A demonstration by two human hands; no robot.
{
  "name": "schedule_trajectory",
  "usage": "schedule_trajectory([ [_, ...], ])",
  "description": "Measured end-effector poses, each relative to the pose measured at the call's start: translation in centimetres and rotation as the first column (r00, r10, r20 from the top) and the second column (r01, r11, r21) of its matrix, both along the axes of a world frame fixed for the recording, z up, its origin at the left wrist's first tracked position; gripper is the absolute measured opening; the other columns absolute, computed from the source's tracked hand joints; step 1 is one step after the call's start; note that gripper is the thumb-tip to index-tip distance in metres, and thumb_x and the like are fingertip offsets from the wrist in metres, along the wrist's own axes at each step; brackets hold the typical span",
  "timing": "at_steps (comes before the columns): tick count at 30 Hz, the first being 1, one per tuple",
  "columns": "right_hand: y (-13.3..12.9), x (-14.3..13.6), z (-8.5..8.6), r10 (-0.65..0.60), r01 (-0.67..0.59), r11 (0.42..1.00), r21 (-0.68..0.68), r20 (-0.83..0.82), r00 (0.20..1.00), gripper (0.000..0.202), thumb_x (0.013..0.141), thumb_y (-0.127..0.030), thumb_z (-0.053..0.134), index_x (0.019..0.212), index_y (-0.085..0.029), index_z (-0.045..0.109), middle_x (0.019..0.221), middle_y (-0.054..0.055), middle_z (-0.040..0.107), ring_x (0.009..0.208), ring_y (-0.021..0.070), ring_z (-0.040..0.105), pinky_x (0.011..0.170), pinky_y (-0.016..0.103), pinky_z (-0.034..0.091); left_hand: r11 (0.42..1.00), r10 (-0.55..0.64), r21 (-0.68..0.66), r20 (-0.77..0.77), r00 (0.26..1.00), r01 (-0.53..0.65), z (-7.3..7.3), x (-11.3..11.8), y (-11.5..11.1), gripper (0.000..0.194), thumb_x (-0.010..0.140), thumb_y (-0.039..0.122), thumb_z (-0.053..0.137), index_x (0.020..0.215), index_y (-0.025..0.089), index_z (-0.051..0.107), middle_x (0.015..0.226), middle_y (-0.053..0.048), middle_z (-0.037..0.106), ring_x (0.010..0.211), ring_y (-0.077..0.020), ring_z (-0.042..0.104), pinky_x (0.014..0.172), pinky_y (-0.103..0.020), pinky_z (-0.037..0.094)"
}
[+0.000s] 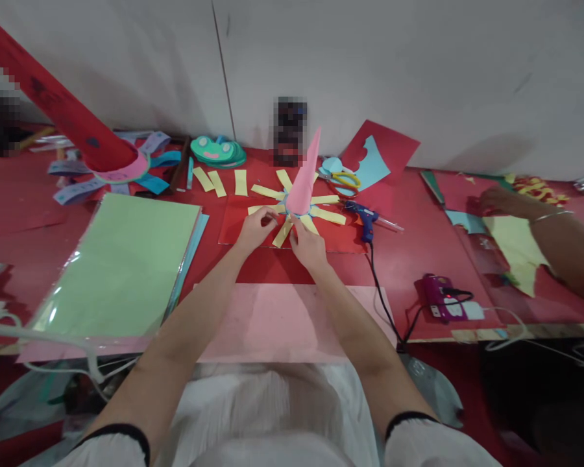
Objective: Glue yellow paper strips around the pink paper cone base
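Observation:
A pink paper cone (302, 188) stands upright on a red sheet (233, 224), with yellow paper strips (328, 214) spread round its base like rays. At the lower left of the base is my left hand (259, 227), its fingers curled together beside a yellow strip; whatever they pinch is too small to tell. My right hand (307, 243) is just in front of the cone, thumb and fingertips at its base edge. Several loose yellow strips (241, 182) lie behind the red sheet on the left.
A blue glue gun (367, 217) and yellow-handled scissors (345, 181) lie right of the cone. Green sheets (126, 253) are at left, near a tall red cone (68, 104). A purple power strip (442, 298) sits front right. Another person's arm (564, 240) reaches in from the right.

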State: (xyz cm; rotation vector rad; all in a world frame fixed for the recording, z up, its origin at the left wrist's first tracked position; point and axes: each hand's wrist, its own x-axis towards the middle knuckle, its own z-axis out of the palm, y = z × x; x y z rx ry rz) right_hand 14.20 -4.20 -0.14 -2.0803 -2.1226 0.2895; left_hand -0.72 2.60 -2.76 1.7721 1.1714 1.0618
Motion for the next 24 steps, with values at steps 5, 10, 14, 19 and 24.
schedule_trajectory([
  [5, 0.0, -0.1, -0.1, 0.039, -0.039, 0.999, 0.009, 0.023, 0.999, 0.047, 0.093, -0.024, 0.027, 0.139, -0.024, 0.035, 0.119, 0.009, 0.064, 0.083, 0.0207, 0.065, 0.064, 0.028, 0.046, 1.0, 0.012, -0.013, 0.009, 1.0, -0.011, 0.0, 0.0, 0.0, 0.016, 0.071, 0.013, 0.053, 0.084, 0.018, 0.06, 0.078, 0.0, 0.066, 0.073, -0.0123, 0.063, 0.075, -0.027, 0.051],
  [10, -0.1, -0.1, -0.3, 0.064, -0.064, 0.997, 0.042, 0.004, 0.998, 0.045, 0.093, -0.024, 0.026, 0.137, -0.022, 0.037, 0.135, 0.009, 0.052, 0.089, 0.0208, 0.064, 0.064, 0.029, 0.048, 1.0, 0.001, -0.027, 0.012, 1.0, -0.001, -0.1, 0.0, 0.0, 0.016, 0.071, 0.015, 0.052, 0.085, 0.018, 0.06, 0.079, 0.0, 0.066, 0.074, -0.0126, 0.062, 0.076, -0.028, 0.051],
  [14, -0.1, -0.4, -0.6, 0.078, -0.074, 0.996, 0.058, -0.066, 0.995, 0.044, 0.092, -0.023, 0.029, 0.134, -0.023, 0.041, 0.138, 0.008, 0.048, 0.087, 0.0204, 0.064, 0.065, 0.03, 0.049, 1.0, 0.002, -0.023, 0.0, 1.0, -0.002, 0.0, 0.0, -0.1, 0.016, 0.072, 0.016, 0.052, 0.086, 0.018, 0.06, 0.079, 0.0, 0.066, 0.074, -0.0125, 0.062, 0.076, -0.028, 0.051],
  [19, 0.2, 2.6, 0.1, -0.079, 0.182, 0.942, 0.283, -0.34, 0.937, 0.03, 0.088, -0.025, 0.038, 0.112, -0.021, 0.056, 0.123, 0.009, 0.057, 0.1, 0.0207, 0.059, 0.075, 0.031, 0.049, 1.0, -0.006, -0.022, -0.083, 0.997, 0.004, 0.4, 0.0, -0.3, 0.015, 0.072, 0.014, 0.051, 0.084, 0.02, 0.059, 0.076, 0.001, 0.065, 0.073, -0.0127, 0.062, 0.077, -0.028, 0.05],
  [24, 0.2, 10.5, 1.0, -0.516, 0.703, 0.612, 0.362, -0.491, 0.702, 0.018, 0.08, -0.021, 0.044, 0.089, -0.017, 0.06, 0.101, 0.011, 0.06, 0.094, 0.0206, 0.057, 0.083, 0.035, 0.045, 0.999, -0.016, -0.042, -0.131, 0.991, 0.011, 1.0, -0.1, -0.6, 0.014, 0.074, 0.015, 0.05, 0.084, 0.02, 0.059, 0.077, 0.001, 0.066, 0.075, -0.0128, 0.062, 0.078, -0.028, 0.049],
])
